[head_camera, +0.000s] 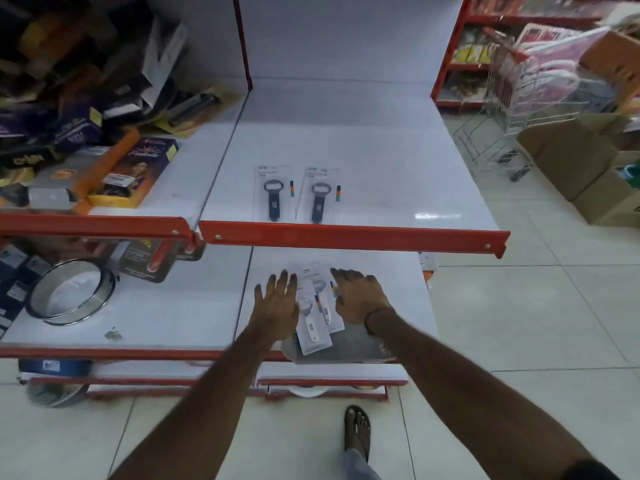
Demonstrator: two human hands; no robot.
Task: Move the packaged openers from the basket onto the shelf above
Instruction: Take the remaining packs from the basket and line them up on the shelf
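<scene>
Two packaged openers with dark handles (274, 193) (318, 195) lie side by side on the upper white shelf (381, 174), near its red front edge. On the shelf below, a shallow grey basket (349, 348) holds white-handled packaged openers (313, 327), overlapping each other. My left hand (277, 303) hovers flat over the left side of the packs, fingers spread. My right hand (360, 296) rests on the right side of the packs, fingers curled down on them. Whether either hand grips a pack is unclear.
The left bay holds piled boxes (114, 171) on the upper shelf and a round metal sieve (71, 291) on the lower one. A wire trolley (512, 109) and cardboard boxes (581, 168) stand on the tiled floor at right. My sandalled foot (356, 431) is below.
</scene>
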